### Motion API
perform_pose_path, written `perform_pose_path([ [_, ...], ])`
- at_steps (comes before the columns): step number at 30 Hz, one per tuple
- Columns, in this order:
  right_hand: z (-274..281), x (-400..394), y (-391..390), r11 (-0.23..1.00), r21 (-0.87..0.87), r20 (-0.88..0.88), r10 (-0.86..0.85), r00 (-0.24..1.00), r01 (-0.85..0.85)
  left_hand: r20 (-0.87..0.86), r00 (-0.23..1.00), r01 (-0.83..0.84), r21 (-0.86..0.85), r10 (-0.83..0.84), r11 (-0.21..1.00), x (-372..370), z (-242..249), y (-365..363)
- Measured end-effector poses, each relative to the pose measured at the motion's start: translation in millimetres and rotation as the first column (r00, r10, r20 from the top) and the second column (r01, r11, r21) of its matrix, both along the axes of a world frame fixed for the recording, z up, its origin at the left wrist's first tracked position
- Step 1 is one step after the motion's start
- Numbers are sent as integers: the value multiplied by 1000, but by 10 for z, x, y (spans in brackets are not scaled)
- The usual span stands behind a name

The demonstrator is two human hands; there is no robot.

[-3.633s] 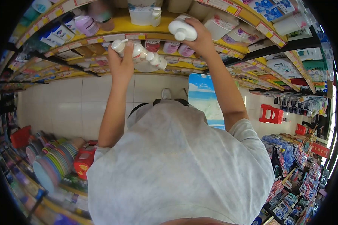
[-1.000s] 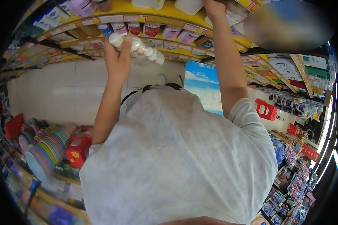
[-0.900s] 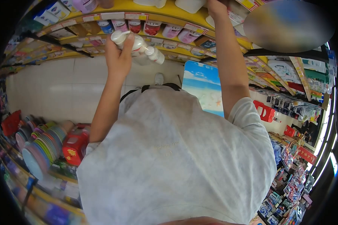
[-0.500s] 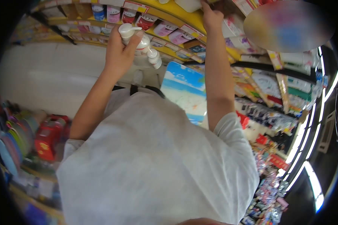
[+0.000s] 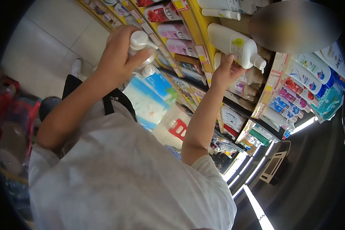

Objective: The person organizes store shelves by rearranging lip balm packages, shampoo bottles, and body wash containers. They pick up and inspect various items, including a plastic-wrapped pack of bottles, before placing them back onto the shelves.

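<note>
My left hand [image 5: 120, 53] is wrapped round a white pump bottle [image 5: 140, 41]. Below that bottle's pump head, a smaller white cap [image 5: 148, 70] shows beside my fingers; how it is held is hidden. On the shelf at the right, my right hand [image 5: 228, 74] has its thumb and fingers against a large white pump bottle [image 5: 234, 43] with a yellow-green label. That bottle looks tilted in the view, its pump pointing to the lower right. A slim white tube [image 5: 221, 14] lies above it.
Yellow-edged shelves [image 5: 199, 36] carry red and pink LUX packs [image 5: 165, 12]. More bottles [image 5: 306, 78] stand at the right. A beach-patterned board [image 5: 149, 96] and a red plastic item [image 5: 177, 129] are below. A shoe [image 5: 76, 67] shows on the floor [image 5: 51, 32].
The view has turned and the shelves look closer. My right hand, earlier near the top edge at a white item, now shows lower against the large bottle. My left hand still holds its bottle.
</note>
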State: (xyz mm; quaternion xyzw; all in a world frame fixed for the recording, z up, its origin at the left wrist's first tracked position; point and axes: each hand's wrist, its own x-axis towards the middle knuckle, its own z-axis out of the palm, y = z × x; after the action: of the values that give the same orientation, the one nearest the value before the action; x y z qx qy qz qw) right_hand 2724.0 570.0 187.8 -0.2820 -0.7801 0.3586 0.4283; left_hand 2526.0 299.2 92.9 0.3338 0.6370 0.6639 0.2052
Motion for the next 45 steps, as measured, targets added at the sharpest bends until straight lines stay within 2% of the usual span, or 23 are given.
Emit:
perform_pose_path([
  [3, 54, -31, 230, 991, -122, -2, 52, 999, -52, 61, 998, 12, -45, -9, 999, 25, -69, -66],
  [4, 45, -43, 309, 973, -201, 11, -115, 993, 115, 87, 996, 33, -63, -27, 997, 32, -81, -94],
  [5, 112, -77, 397, 947, -242, 102, -194, 976, 213, 111, 993, 42, -62, -35, 997, 37, -68, -121],
  [8, 97, -147, 610, 922, -296, 63, -243, 968, 250, 129, 990, 56, -55, -49, 997, 39, -7, -124],
  [9, 105, -184, 600, 937, -324, -44, -154, 987, 132, 107, 993, 53, -56, -47, 997, 42, 6, -123],
  [10, 85, -122, 638, 937, -313, -21, -167, 986, 152, 87, 995, 46, -58, -41, 997, 48, 21, -120],
  [13, 68, -12, 687, 942, -276, 36, -191, 981, 194, 206, 975, 76, 22, -79, 997, 45, 65, -86],
  [18, 186, -28, 408, 945, -232, 3, -235, 972, 229, 140, 986, 91, 14, -92, 996, 17, 82, -87],
  [21, 234, -19, 333, 931, -137, 185, -311, 932, 338, 56, 995, 88, -18, -87, 996, 14, 54, -88],
  [22, 207, 49, 343, 947, -63, 197, -297, 934, 314, 16, 997, 81, -31, -81, 996, 15, 39, -78],
  [24, 139, 160, 298, 963, 81, 224, -270, 936, 258, 75, 992, 98, -13, -97, 995, 41, 16, -63],
  [26, 184, 224, 35, 920, 79, 75, -390, 918, 384, 81, 989, 128, -16, -127, 992, 39, -2, -63],
  [27, 218, 224, -87, 894, 70, 0, -443, 896, 442, 56, 988, 146, -30, -144, 989, 30, -12, -69],
  [28, 239, 243, -80, 803, 178, -12, -577, 817, 569, 29, 987, 162, -45, -160, 986, 19, -21, -68],
  [30, 296, 340, -6, 537, 372, -87, -792, 604, 757, 1, 987, 158, -55, -159, 986, 15, -47, -47],
  [33, 244, 324, 355, 331, 505, 7, -925, 379, 797, -25, 985, 170, -65, -172, 983, 39, -108, -19],
  [34, 303, 252, 331, 386, 439, 131, -921, 368, 811, -34, 985, 169, -67, -171, 983, 41, -124, -5],
  [37, 289, 211, 432, 332, 451, 146, -943, 299, 828, 118, 981, 157, -17, -154, 987, 59, -86, 2],
  [40, 337, 23, 300, 479, 182, 17, -875, 485, 859, 194, 967, 168, -6, -164, 986, 55, -74, -19],
  [43, 234, 171, 385, 493, 152, -105, -854, 510, 856, 147, 975, 171, -16, -167, 985, 22, -48, -34],
  [45, 217, 156, 251, 519, 195, -193, -812, 551, 832, 47, 984, 177, -53, -174, 983, -7, -54, -54],
])
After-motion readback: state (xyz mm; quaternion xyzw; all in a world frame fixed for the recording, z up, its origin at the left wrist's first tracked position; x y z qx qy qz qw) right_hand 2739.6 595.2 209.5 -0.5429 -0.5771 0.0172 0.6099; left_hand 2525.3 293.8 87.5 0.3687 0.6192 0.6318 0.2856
